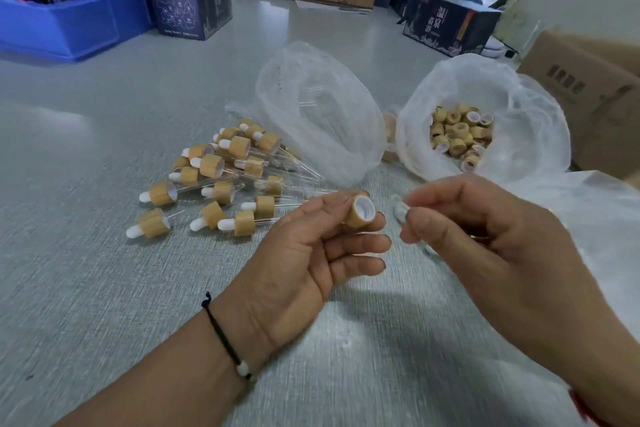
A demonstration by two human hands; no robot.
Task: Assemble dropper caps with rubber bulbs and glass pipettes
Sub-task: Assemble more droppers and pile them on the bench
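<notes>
A wooden cap (360,213) is pinched in the left hand (311,253), its white open end turned toward the right hand (485,236), presumably to receive a bulb. A blurred white bulb (401,210) is pinched there, just beside the cap, apart.

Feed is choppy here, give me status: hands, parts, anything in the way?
Left hand holds bamboo cap. Right hand pinches white bulb. Not yet joined. Nothing between them.

Bamboo cap (360,213), white-lined, perhaps tilted

Grey table (86,288): assembled droppers (221,184), two plastic bags (322,114), boxes (188,0).
</notes>
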